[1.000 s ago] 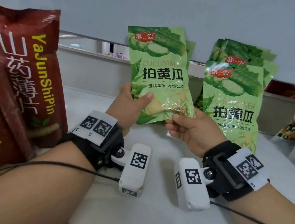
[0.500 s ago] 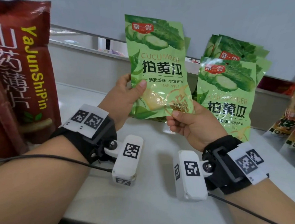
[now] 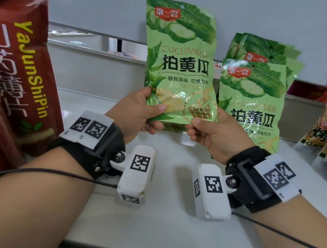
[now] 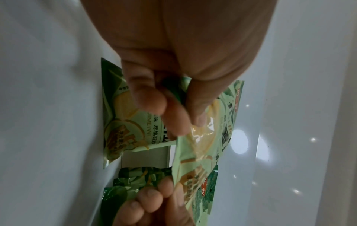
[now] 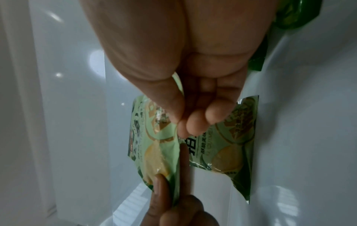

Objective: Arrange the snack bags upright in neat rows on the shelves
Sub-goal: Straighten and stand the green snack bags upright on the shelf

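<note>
A green cucumber snack bag [image 3: 180,64] is held upright above the white shelf [image 3: 166,208]. My left hand [image 3: 140,111] pinches its lower left corner, thumb on the front. My right hand [image 3: 211,129] pinches its lower right corner. The left wrist view shows the held bag [image 4: 203,137] between thumb and fingers; the right wrist view shows the same bag [image 5: 154,152] pinched. Behind the held bag another bag of the same kind [image 5: 231,149] stands against the back. To the right, several cucumber bags [image 3: 253,97] stand in a row leaning on the back ledge.
Large dark red snack bags [image 3: 20,76] stand at the left, close to my left forearm. Orange and red snack packs [image 3: 323,138] lie at the far right. A grey back ledge [image 3: 91,51] runs behind the shelf.
Both hands have lifted the cucumber bag a little higher and straightened it upright. The grip on its lower corners is unchanged.
</note>
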{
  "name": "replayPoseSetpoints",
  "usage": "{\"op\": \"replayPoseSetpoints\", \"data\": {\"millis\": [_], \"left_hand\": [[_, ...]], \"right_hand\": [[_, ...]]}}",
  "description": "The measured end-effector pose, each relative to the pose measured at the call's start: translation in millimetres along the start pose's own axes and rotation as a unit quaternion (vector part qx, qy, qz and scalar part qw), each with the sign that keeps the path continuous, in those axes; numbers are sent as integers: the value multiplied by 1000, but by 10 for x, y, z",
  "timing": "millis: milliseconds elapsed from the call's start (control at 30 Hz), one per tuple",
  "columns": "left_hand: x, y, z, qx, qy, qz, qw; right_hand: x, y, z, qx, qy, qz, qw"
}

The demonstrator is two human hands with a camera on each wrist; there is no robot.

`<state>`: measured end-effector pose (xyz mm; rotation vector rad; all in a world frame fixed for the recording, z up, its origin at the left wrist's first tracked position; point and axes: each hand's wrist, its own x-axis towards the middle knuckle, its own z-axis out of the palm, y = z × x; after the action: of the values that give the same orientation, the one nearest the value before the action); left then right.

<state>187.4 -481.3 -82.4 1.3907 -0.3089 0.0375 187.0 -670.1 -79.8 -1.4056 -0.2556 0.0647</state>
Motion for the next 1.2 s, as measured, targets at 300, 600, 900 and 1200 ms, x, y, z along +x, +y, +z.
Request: {"op": "replayPoseSetpoints", "data": {"millis": [300, 600, 900, 1200], "left_hand": [[-26, -3, 15, 9, -1, -22, 1000], [-28, -25, 45, 71, -22, -63, 995], [15, -40, 82, -61, 60, 0, 996], [50, -6, 101, -117, 78, 10, 990]], "right_hand": [[23, -25, -50, 27, 13, -13, 999], [41, -40, -114, 7, 52, -31, 998], [20, -11, -44, 62, -13, -7, 998], [51, 19, -79, 50, -25, -12, 998]]}}
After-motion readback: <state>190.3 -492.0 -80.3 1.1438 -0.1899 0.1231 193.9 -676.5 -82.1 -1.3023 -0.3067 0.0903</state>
